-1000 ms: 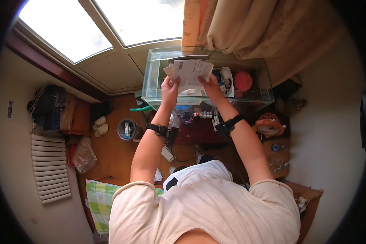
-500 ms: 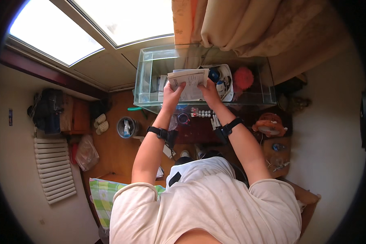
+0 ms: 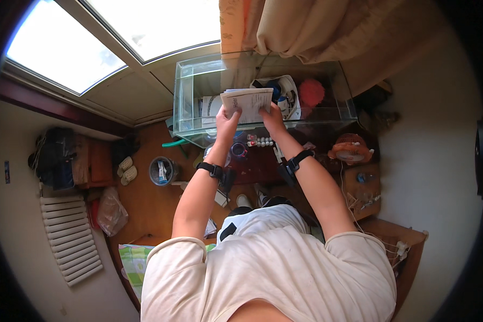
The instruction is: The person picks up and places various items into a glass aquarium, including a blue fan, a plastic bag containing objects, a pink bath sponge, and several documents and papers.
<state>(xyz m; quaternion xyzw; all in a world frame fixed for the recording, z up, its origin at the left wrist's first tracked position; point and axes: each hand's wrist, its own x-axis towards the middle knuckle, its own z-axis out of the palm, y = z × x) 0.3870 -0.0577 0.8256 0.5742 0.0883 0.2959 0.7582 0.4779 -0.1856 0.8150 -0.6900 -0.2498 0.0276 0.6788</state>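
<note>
White radiator far left, small bin on floor, then left hand and right hand both clamped on a white booklet held over the open glass tank, orange fan at right.

Open tank top, crowded right end

Glass tank is standing open-topped; its left part is showing free room above a flat paper. White bundle and red ball are crowding the right end. Curtain is hanging over the far rim, blocking passage there.
</note>
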